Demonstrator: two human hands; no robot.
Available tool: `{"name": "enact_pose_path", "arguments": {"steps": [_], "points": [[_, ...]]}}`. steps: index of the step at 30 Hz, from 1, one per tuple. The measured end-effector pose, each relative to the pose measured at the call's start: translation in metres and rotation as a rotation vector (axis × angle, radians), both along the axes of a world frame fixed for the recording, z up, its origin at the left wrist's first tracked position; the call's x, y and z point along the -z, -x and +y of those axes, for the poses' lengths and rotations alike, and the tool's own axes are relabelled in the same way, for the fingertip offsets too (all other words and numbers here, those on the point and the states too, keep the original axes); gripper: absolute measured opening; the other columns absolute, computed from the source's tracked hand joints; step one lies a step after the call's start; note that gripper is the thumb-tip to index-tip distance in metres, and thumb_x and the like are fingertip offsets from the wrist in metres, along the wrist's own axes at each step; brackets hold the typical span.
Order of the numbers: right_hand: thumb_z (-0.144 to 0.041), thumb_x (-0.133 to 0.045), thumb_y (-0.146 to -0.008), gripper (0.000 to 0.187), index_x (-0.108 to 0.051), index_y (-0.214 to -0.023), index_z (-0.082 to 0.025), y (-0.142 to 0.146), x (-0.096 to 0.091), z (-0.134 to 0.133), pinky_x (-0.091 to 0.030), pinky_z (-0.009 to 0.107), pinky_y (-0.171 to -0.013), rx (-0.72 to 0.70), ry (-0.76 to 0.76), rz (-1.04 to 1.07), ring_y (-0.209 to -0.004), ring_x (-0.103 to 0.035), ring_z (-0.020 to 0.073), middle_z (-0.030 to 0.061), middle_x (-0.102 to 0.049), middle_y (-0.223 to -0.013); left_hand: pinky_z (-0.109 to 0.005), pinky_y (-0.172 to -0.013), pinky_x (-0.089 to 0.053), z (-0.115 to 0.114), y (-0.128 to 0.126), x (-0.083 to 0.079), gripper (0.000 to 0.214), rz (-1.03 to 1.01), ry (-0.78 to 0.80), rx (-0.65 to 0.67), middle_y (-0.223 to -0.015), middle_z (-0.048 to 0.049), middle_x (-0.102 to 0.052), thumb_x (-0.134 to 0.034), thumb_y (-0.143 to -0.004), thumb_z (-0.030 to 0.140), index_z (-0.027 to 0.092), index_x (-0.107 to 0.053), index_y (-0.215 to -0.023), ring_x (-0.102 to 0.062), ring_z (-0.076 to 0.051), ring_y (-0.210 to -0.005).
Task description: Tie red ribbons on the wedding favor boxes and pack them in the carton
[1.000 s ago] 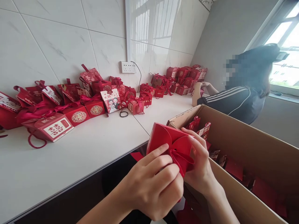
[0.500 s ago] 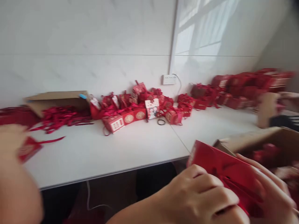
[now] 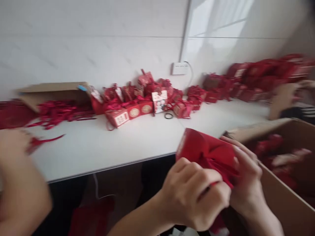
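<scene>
Both of my hands hold one red folded gift box (image 3: 204,150) in front of me, just off the white counter's edge. My left hand (image 3: 194,193) is closed in a pinch on the box's ribbon at its lower front. My right hand (image 3: 246,177) wraps its fingers around the box's right side. The picture is smeared by motion, so the ribbon itself shows only as a red streak.
The white counter (image 3: 118,144) carries a row of finished red gift boxes (image 3: 137,105), a pile of red ribbons (image 3: 59,113) and a flat cardboard piece (image 3: 51,93). An open cardboard carton (image 3: 285,200) stands at the right. Another person's blurred arm (image 3: 19,186) fills the lower left.
The view has swung left and turned blurry. The red box stays in both my hands and has risen a little since half a second ago. Another person's arm has come into view at left.
</scene>
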State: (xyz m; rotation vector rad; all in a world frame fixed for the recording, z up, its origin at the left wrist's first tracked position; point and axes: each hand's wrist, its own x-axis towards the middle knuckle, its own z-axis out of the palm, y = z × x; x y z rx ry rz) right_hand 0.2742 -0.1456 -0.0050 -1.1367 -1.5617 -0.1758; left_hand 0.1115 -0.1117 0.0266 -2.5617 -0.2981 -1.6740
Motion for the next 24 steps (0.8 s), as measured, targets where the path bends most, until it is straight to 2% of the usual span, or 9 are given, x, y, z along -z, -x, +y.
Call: {"name": "enact_pose_path", "arguments": {"steps": [5,9,13,24], "points": [[-0.012,-0.065,-0.079,0.078,-0.024,-0.142,-0.032,0.002,-0.014,-0.013,-0.053,0.054,-0.09,0.016,0.029,-0.073,-0.13,-0.038,0.033,0.0144,-0.031,-0.141,-0.029,-0.059,-0.045,0.002,-0.005,-0.006,0.009,-0.018,0.006,0.098,-0.08,-0.007,-0.067,-0.057,-0.079,0.007,0.011,-0.061,-0.086,-0.058,-0.013,-0.065],[-0.011,-0.062,-0.08,0.077,-0.022,-0.142,-0.032,0.003,-0.018,-0.018,-0.053,0.052,-0.09,0.067,0.049,-0.099,-0.132,-0.036,0.0319,0.0148,-0.03,-0.14,-0.028,-0.058,-0.046,-0.003,-0.008,-0.006,0.009,-0.025,-0.005,0.12,-0.078,-0.0065,-0.067,-0.055,-0.081,0.007,0.012,-0.061,-0.086,-0.058,-0.013,-0.064],[-0.01,-0.061,-0.079,0.079,-0.02,-0.143,-0.033,0.0,-0.019,-0.023,-0.053,0.053,-0.091,0.078,0.066,-0.095,-0.132,-0.036,0.0324,0.0141,-0.028,-0.142,-0.029,-0.057,-0.045,-0.006,-0.01,-0.009,0.01,-0.039,-0.011,0.139,-0.076,-0.0079,-0.067,-0.06,-0.077,0.004,0.01,-0.063,-0.085,-0.059,-0.014,-0.064],[-0.007,-0.061,-0.079,0.079,-0.022,-0.142,-0.033,-0.004,-0.02,-0.027,-0.051,0.055,-0.091,0.049,0.036,-0.06,-0.133,-0.034,0.0328,0.0144,-0.03,-0.141,-0.028,-0.053,-0.041,-0.011,-0.018,-0.011,0.012,-0.093,-0.029,0.143,-0.076,-0.0063,-0.066,-0.063,-0.073,0.002,0.01,-0.062,-0.082,-0.058,-0.013,-0.062]]}}
